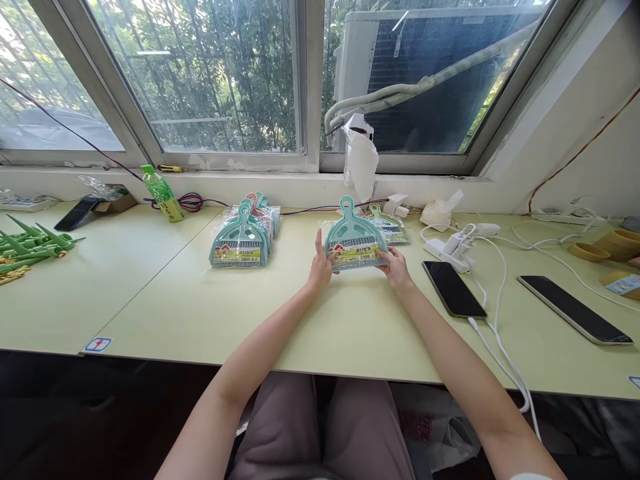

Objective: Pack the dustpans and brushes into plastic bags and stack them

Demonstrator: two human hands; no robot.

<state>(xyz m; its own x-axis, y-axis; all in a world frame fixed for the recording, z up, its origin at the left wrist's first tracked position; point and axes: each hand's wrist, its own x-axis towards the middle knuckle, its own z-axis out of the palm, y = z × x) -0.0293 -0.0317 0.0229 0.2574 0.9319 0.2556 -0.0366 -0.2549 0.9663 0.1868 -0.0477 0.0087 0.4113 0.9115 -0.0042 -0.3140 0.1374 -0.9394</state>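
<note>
Between my two hands a teal dustpan and brush set (354, 235) in clear plastic wrap is held tilted up, its handle pointing to the window. My left hand (321, 267) grips its lower left edge, the index finger stretched upward. At the lower right corner, my right hand (395, 265) pinches the packet. A green dustpan set (389, 227), also wrapped, lies partly hidden just behind it. Off to the left rests a pile of wrapped dustpan sets (241, 241), teal in front with a red one further back.
A phone (454, 289), white power strip (450, 250) with cables, and a tablet-like device (575, 310) lie at right. A green bottle (163, 193) leans by the sill. Green pointed pieces (35, 243) lie far left. The table's front edge (350, 377) is above my lap.
</note>
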